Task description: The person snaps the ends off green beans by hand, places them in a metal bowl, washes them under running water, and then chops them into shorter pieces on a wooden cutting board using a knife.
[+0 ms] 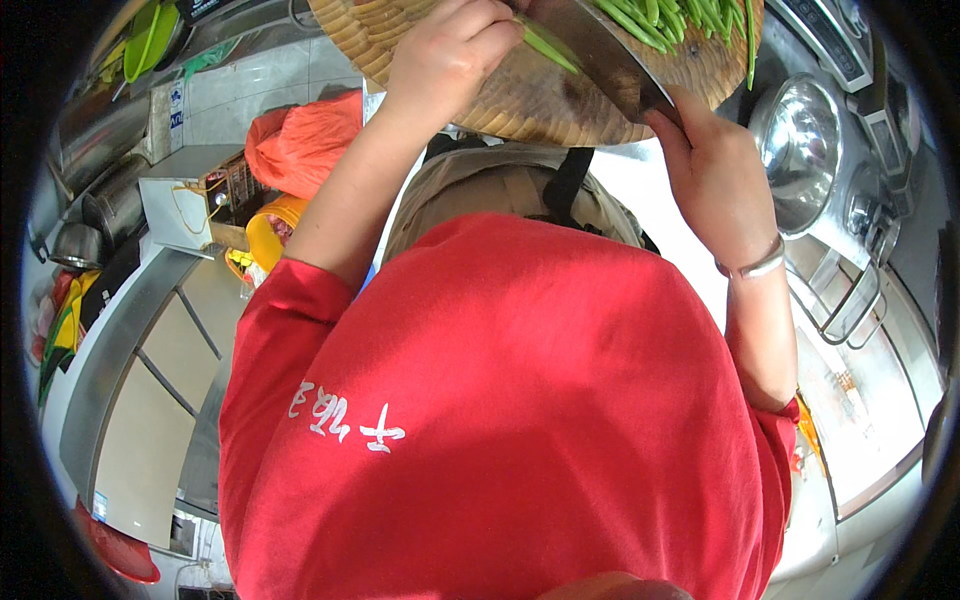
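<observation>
A round wooden chopping block [525, 112] with a scalloped, tool-marked edge spans the top of the head view. My right hand [712, 169] grips a broad-bladed cleaver [600, 56], its dark steel blade slanting up to the left across the block. Left of the blade, my left hand [457, 60] has its fingers curled over a green bean pod [551, 52], whose tip sticks out toward the cleaver. Beyond the blade lies a pile of green beans [675, 19]. One long bean [750, 45] hangs near the block's right edge. The far side of the block is cut off by the frame.
A shiny metal bowl [799, 154] stands right of the block, with a metal-framed rack [844, 307] below it. To the left are an orange-red plastic bag [307, 142] and a yellow bucket [266, 236]. Metal pots [116, 199] and a green basket [146, 45] sit farther left.
</observation>
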A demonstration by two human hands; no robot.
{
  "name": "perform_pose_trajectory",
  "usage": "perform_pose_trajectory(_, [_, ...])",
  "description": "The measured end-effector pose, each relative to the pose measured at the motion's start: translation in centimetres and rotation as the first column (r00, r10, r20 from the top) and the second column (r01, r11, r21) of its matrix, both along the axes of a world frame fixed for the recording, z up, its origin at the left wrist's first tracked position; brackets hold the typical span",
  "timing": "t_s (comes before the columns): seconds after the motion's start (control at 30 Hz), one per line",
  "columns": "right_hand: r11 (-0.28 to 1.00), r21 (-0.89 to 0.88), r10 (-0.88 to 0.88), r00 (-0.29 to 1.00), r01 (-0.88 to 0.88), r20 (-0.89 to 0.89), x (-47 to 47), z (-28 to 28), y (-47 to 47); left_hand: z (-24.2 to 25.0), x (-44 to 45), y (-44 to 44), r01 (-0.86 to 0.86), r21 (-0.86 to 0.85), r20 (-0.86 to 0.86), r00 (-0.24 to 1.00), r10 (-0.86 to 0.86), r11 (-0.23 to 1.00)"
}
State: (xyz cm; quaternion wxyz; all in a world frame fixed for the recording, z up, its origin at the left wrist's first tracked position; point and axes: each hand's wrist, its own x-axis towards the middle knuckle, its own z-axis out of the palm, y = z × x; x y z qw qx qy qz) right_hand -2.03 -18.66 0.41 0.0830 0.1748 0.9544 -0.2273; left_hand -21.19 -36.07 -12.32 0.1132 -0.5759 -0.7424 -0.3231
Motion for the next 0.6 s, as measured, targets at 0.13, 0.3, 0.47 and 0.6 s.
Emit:
perform_pose_trajectory(0.13, [1.0, -0.003, -0.006, 1.0, 0.006, 0.005, -0.1, 0.6, -0.1, -0.8, 0.1, -0.1, -0.006, 0.006, 0.003, 1.0, 0.006, 1.0])
perform_pose_trajectory(0.3, [1.0, 0.005, 0.001, 0.999, -0.001, -0.035, -0.1, 0.1, -0.2, -1.1, 0.1, -0.3, -0.01, -0.021, 0.033, 0.999, 0.011, 1.0])
perform_pose_trajectory(0.47, [1.0, 0.028, 0.007, 1.0, -0.007, -0.01, 0.2, -0.7, 0.0, -1.2, 0.3, -0.2, -0.022, -0.026, 0.043, 0.999, 0.023, 0.999])
perform_pose_trajectory(0.6, [1.0, 0.02, 0.0, 0.997, 0.001, -0.071, -0.8, -2.2, -0.5, -1.2, 0.3, -0.2, -0.019, -0.031, 0.056, 0.998, 0.02, 0.999])
